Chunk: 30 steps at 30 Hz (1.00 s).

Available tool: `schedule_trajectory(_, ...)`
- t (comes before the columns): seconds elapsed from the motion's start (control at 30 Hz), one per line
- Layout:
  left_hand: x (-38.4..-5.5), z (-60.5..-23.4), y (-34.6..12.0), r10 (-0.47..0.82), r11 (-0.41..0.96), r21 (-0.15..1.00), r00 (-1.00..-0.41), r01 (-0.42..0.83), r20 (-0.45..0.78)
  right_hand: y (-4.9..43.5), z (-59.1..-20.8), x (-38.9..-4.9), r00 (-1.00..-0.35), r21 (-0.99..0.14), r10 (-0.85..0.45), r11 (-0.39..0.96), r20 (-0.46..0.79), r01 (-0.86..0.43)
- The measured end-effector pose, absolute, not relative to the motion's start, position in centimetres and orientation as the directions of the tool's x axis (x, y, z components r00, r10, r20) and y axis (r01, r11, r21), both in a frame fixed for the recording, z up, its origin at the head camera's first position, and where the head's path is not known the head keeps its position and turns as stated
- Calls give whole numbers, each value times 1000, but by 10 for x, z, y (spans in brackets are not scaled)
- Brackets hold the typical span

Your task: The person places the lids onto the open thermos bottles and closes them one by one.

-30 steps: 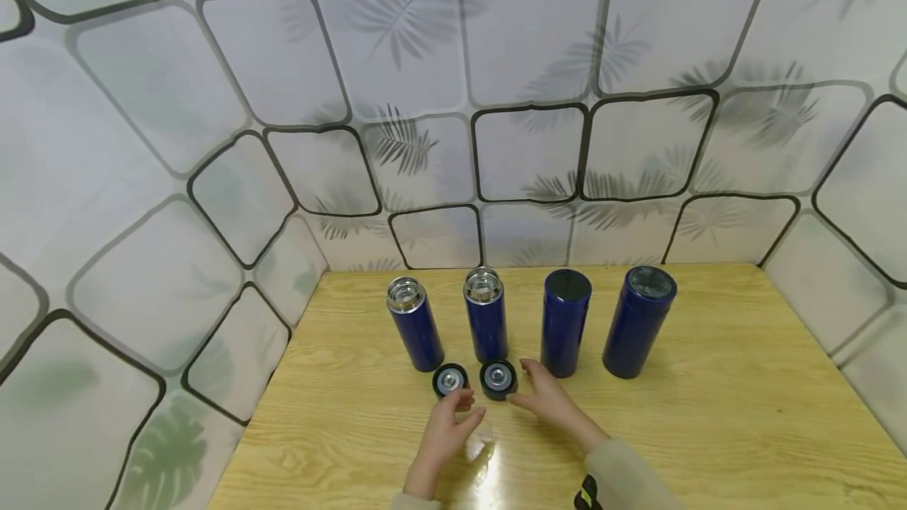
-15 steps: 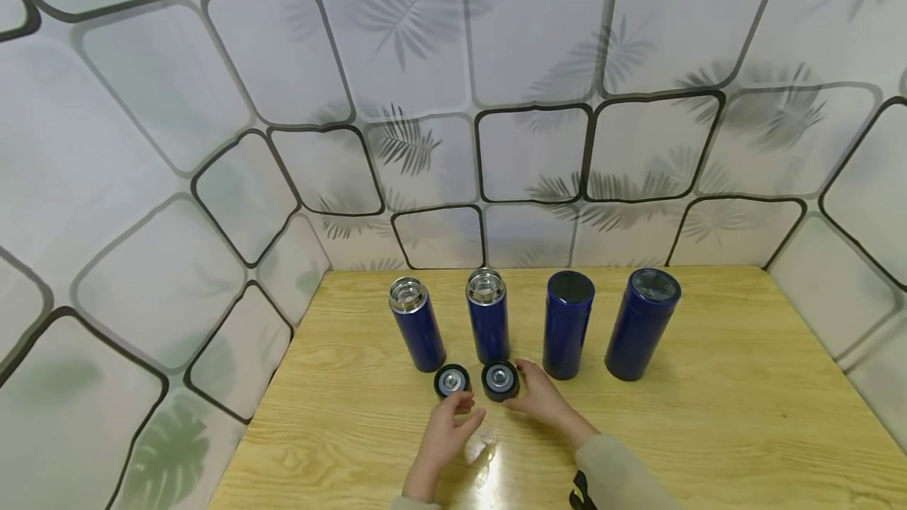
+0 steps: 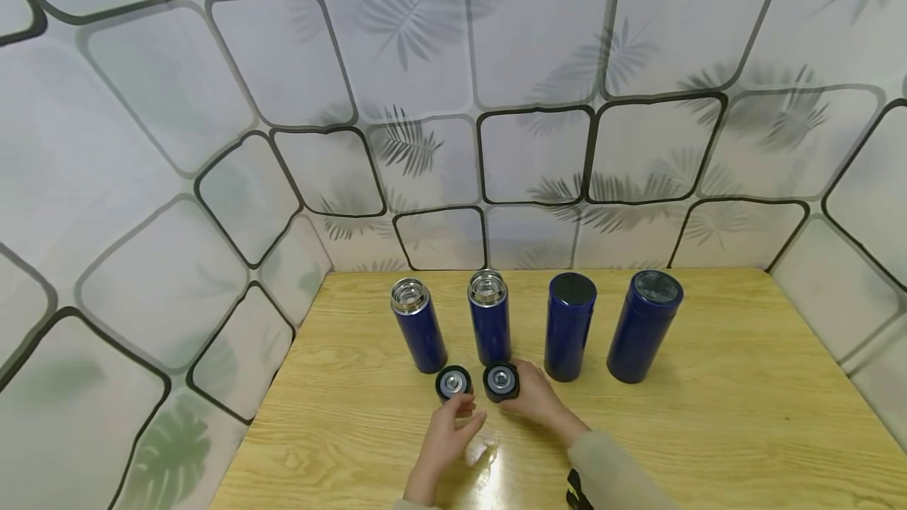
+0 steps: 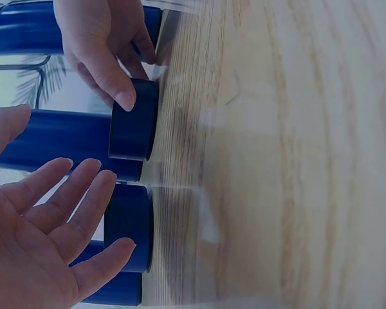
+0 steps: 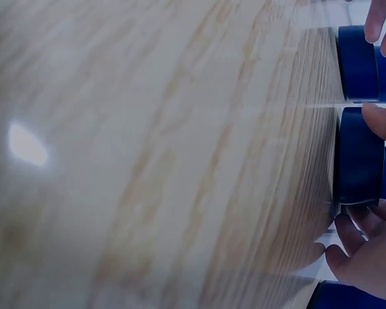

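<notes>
My right hand (image 3: pixel 540 401) grips a dark blue thermos lid (image 3: pixel 501 381) from its right side. In the right wrist view the thumb and fingertips lie on opposite sides of that lid (image 5: pixel 360 161), which stands on the table, its inner side up. Just in front of the other upturned lid (image 3: pixel 453 382) hovers my left hand (image 3: pixel 443 434), fingers loosely spread; the left wrist view shows its palm (image 4: pixel 26 257) holding nothing. Behind the lids stand two blue thermos bottles, the left one (image 3: pixel 422 335) and its neighbour (image 3: pixel 490 330), both with bare steel mouths.
Two more blue cylinders with dark tops stand to the right: a narrower one (image 3: pixel 568 333) and a wider one (image 3: pixel 641 330). All rest on a wood-grain table (image 3: pixel 744 408). A patterned wall covering (image 3: pixel 531 156) rises behind and along the sides.
My right hand has moved left onto the right-hand lid, its fingers closing round it from beside it. The left hand has hardly moved; the whole view has shifted slightly.
</notes>
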<state>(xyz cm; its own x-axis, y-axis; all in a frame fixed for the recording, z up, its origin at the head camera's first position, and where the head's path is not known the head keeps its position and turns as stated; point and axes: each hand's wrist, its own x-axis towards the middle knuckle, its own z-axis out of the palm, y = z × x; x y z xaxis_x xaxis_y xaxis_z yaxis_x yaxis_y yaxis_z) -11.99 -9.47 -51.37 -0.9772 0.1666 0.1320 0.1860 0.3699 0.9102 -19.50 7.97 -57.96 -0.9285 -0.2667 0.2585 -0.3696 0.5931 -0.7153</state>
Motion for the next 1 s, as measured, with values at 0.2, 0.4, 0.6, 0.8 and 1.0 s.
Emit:
schedule_trajectory(0.2, -124, -529, -98, 171, 382, 906, -977, 184, 126, 74, -570, -194, -957, -736, -238, 617, 163, -279)
schedule_trajectory(0.4, -130, -546, -101, 171, 361, 915, -977, 180, 126, 71, -562, -192, -970, -703, -220, 675, 99, -225)
schedule_trajectory(0.6, -131, -543, -100, 173, 381, 906, -977, 186, 128, 76, -568, -194, -971, -730, -207, 644, 121, -229)
schedule_trajectory(0.8, -135, -541, -98, 185, 400, 889, -970, 224, 161, 83, -569, -192, -974, -798, -178, 561, 141, -218)
schedule_trajectory(1.0, -144, -536, -94, 176, 412, 873, -963, 260, 204, 90, -567, -186, -974, -815, -165, 536, 153, -219)
